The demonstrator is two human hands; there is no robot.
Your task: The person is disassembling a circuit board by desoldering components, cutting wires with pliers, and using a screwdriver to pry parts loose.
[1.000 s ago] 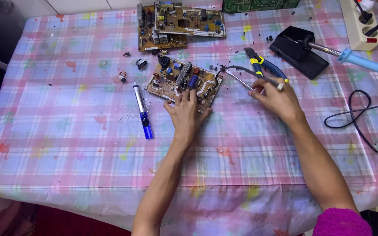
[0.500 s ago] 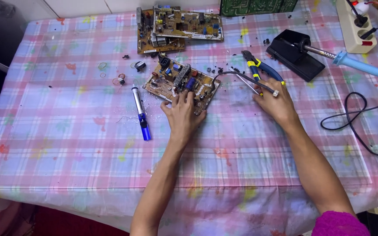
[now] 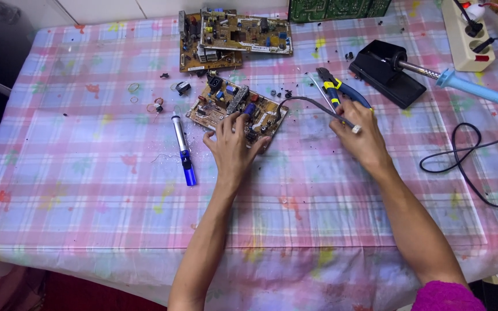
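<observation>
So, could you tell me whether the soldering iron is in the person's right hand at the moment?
No, the soldering iron rests in its black stand, while the right hand is at the blue-handled pliers.

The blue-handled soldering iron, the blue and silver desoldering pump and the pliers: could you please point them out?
Blue-handled soldering iron [image 3: 472,87], head view, handle.
Blue and silver desoldering pump [image 3: 183,150], head view, barrel.
Pliers [image 3: 331,86], head view, yellow-marked pivot.

Surface is covered in a pink and blue plaid cloth. Up top there's a stack of two brown circuit boards plus a green board at the far edge. A black soldering stand holds a blue-handled iron, white power strip just behind it. A silver and blue desoldering pump lies on the left, with small loose parts scattered near it
</observation>
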